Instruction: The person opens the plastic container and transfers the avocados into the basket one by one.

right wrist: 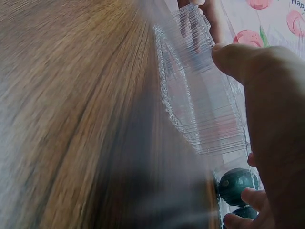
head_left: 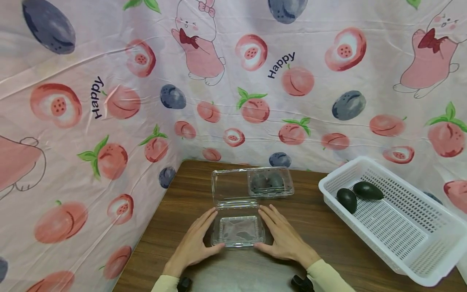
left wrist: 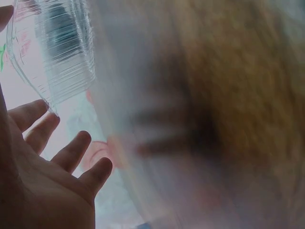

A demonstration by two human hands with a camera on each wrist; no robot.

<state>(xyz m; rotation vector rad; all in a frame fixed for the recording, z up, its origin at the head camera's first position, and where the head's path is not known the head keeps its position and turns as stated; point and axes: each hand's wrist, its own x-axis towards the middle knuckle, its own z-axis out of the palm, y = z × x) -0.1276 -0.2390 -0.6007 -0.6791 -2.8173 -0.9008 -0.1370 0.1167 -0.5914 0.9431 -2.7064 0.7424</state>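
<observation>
Far left, patterned pink-and-white fruit-print cloth [head_left: 140,162], cut off at the edge of view. Next, left hand [head_left: 197,241]: fingers spread wide, mostly straight, fingertips at the far left corner and thumb by the near left corner of a clear rectangular plastic clamshell box [head_left: 238,230]. Box sits on the brown wood-grain bench [head_left: 306,198], between both hands, lid tipped back, base bare inside. Lid's right end overlaps a closed clear plastic box [head_left: 270,182] with two dark green oval fruits, dimmed by plastic glare; which plastic is in front is hard to tell. Right hand [head_left: 282,235] mirrors the left: fingers spread wide along the right side, thumb at the near right corner. Far right, white perforated plastic basket [head_left: 397,229] holding an upright-looking dark green oval fruit [head_left: 346,200] just beside a sideways dark green pointed fruit [head_left: 367,190]. Left wrist view mostly blur; only part of the clamshell shows, thumb side cut off. In the right wrist view the hand covers part of the clamshell and closed box.
</observation>
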